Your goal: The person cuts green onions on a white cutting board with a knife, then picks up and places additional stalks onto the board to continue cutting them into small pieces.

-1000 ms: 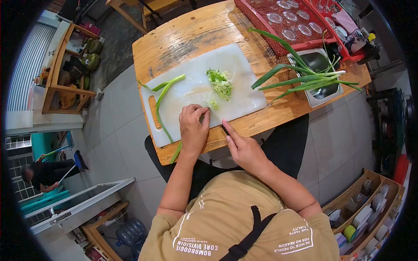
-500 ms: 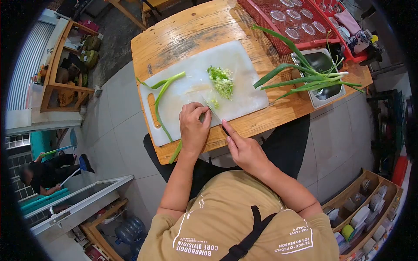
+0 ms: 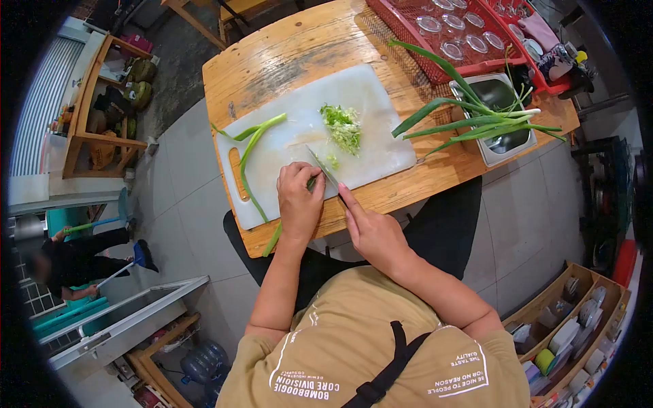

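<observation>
My left hand (image 3: 299, 204) has its fingers curled round a green onion (image 3: 272, 241), whose green end sticks out below the wrist over the table edge. In my right hand (image 3: 377, 234) is a kitchen knife (image 3: 321, 164), its blade slanting up and left beside my left fingertips. Both hands are at the near edge of a white cutting board (image 3: 381, 136). A heap of chopped green onion (image 3: 341, 128) lies beyond the blade, with a few small slices (image 3: 332, 160) close to it. Another green onion stalk (image 3: 254, 149) lies across the board's left end, by its handle slot.
On the right, whole green onions (image 3: 486, 126) rest across a metal pan (image 3: 507, 151). Behind stands a red crate (image 3: 415, 51) with clear-lidded jars (image 3: 451, 50). A person (image 3: 88, 255) with a broom and a long-handled dustpan is on the left, past the wooden table (image 3: 255, 58).
The knife has shifted slightly up and left, still against my left fingertips. The person on the left has moved a little right with the broom and dustpan.
</observation>
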The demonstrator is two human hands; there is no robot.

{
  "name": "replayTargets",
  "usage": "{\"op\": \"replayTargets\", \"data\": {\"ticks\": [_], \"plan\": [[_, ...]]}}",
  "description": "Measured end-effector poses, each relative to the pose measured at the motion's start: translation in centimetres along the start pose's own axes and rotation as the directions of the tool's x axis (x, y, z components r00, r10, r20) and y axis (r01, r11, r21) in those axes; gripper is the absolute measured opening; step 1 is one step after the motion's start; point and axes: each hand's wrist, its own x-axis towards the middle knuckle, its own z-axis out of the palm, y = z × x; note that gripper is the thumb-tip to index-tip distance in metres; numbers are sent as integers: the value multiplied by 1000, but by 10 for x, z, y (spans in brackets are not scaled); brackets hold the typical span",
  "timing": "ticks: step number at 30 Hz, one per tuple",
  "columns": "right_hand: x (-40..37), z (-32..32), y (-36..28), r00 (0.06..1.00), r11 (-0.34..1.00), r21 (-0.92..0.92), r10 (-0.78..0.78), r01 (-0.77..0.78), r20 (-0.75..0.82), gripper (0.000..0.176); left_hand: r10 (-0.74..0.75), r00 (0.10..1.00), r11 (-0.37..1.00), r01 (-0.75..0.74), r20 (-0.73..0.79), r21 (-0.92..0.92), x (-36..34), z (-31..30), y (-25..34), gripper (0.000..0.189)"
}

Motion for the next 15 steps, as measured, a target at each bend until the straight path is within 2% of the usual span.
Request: {"op": "replayTargets", "data": {"ticks": [6, 9, 11, 15], "plan": [[5, -9, 4, 999, 999, 33, 0, -1, 36, 66, 70, 997, 996, -67, -41, 56, -1, -4, -2, 13], [-3, -13, 7, 999, 991, 130, -21, 26, -41, 62, 77, 997, 996, -76, -25, 54, 0, -5, -1, 13], [-5, -19, 5, 999, 980, 198, 18, -11, -30, 62, -27, 1000, 1000, 27, 10, -13, 2, -5, -3, 12], [-5, -27, 4, 996, 979, 192, 64, -74, 55, 63, -22, 1000, 998, 21, 20, 57, 4, -9, 1, 12]]}}
